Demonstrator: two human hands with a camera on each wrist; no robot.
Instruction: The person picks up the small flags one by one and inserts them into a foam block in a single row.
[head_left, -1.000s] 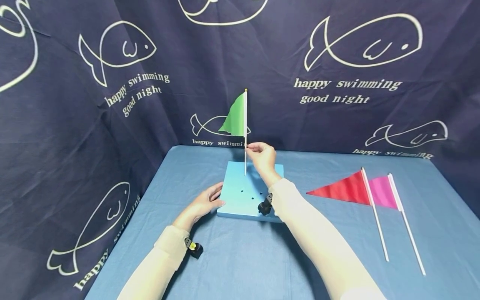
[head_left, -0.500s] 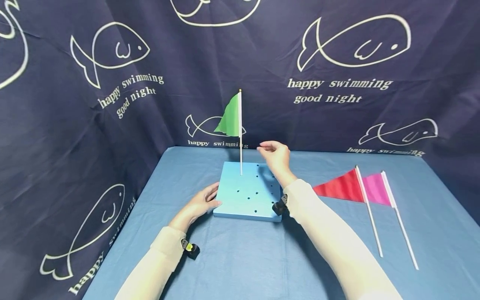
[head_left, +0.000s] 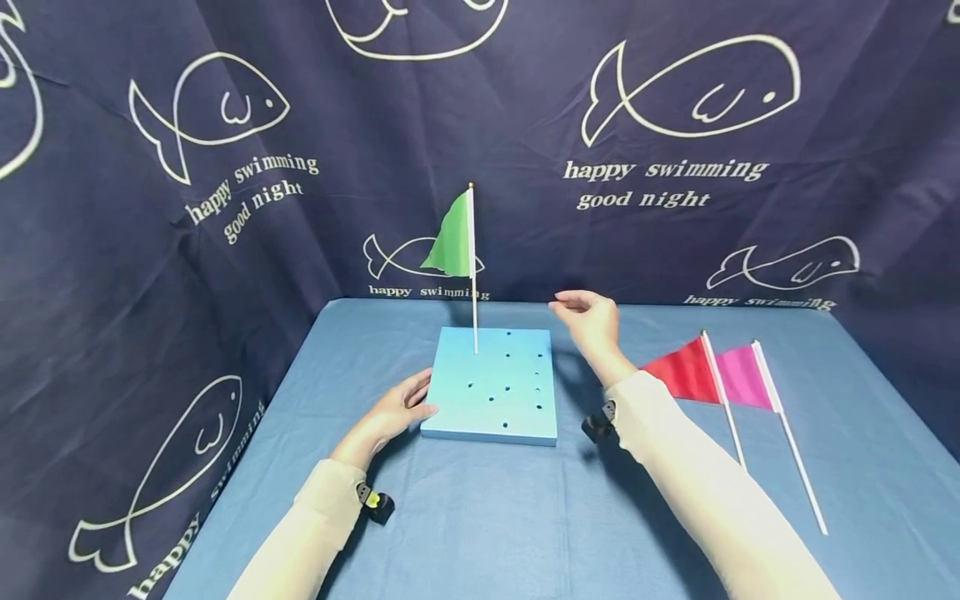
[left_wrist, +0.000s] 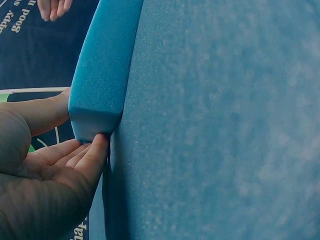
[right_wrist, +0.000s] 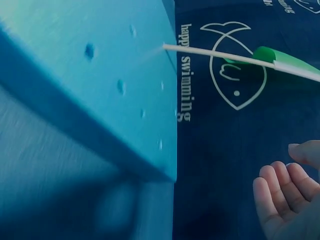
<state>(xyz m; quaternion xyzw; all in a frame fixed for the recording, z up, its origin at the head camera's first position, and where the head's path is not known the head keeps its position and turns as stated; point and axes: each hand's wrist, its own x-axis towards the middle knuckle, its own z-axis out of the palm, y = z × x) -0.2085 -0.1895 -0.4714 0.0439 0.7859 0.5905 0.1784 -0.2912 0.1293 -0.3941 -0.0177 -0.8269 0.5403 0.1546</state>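
A light blue foam board [head_left: 450, 408] with several small holes lies on the table. Its left edge is held by my left hand [head_left: 393, 417]; the left wrist view has the thumb over the top and the fingers [left_wrist: 95, 155] against the side near a corner. Toward the back of the board, a green flag [head_left: 453, 242] on a thin white stick stands upright in a hole. Nothing is in my right hand [head_left: 596, 329], which hovers right of the board, apart from the stick, with loosely bent fingers [right_wrist: 280, 195].
A red flag [head_left: 690, 373] and a pink flag [head_left: 742, 377] on white sticks lie side by side at the right; my right sleeve covers part of the red one's stick. A dark fish-print curtain [head_left: 450, 100] hangs behind the blue table [head_left: 465, 517].
My right hand has let go of the green flag's stick and moved away to the right. The flag stays standing in the board. My left hand keeps its place at the board's edge.
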